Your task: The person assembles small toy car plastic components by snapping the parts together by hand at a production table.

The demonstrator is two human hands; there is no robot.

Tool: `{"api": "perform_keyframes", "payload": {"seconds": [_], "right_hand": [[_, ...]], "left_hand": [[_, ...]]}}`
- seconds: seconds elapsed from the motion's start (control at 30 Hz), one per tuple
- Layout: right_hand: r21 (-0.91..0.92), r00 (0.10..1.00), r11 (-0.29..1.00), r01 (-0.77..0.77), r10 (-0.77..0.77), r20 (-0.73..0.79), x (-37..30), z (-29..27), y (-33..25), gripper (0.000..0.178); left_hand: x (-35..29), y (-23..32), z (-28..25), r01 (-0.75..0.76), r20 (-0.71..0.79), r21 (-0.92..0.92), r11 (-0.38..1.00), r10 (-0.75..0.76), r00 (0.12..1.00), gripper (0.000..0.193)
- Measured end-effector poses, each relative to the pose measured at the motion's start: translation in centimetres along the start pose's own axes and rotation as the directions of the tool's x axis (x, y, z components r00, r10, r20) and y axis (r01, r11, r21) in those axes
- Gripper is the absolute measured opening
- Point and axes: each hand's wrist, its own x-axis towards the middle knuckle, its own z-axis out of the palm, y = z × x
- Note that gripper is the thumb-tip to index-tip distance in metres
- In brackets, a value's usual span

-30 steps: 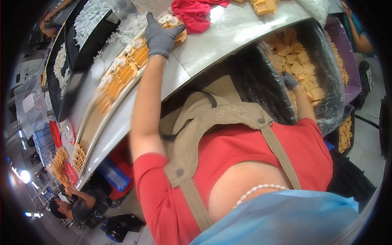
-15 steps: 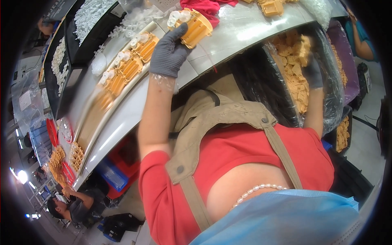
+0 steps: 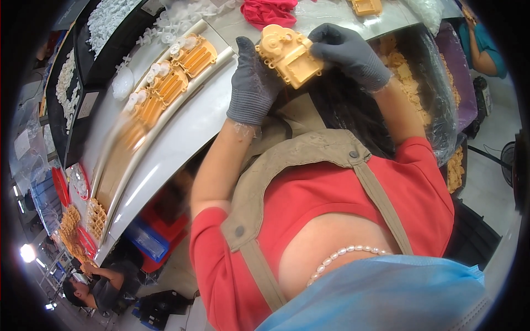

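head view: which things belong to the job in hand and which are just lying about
Likely in the job:
yellow housing, between left hand and right hand
row of yellow housings with white parts
plastic-lined bin of yellow parts

Apparently just lying about:
red cloth
blue bin

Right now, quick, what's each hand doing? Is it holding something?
Left hand: holding the orange plastic part, fingers mostly hidden behind it.
Right hand: closed on the same part's right edge.
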Motion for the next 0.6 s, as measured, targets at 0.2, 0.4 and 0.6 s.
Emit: {"api": "perform_keyframes", "payload": {"seconds": [0.2,0.4,0.6], "right_hand": [[-0.231,0.986,0.968,0.096,-0.125,-0.112,1.1,1.1,1.6,0.026],[-0.216,0.996,0.976,0.009,-0.027,-0.084,1.4,1.9,1.5,0.030],[-0.188,0.852,0.886,0.424,-0.461,-0.247,2.2,3.5,1.4,0.036]], "left_hand": [[-0.4,-0.1,-0.6,-0.140,-0.056,0.199,0.970,0.154,0.987,0.061],[-0.1,0.4,-1.1,-0.310,0.005,0.466,0.829,0.348,0.938,0.044],[-1.2,-0.4,0.3,-0.437,0.173,0.704,0.560,0.461,0.870,0.046]]}}
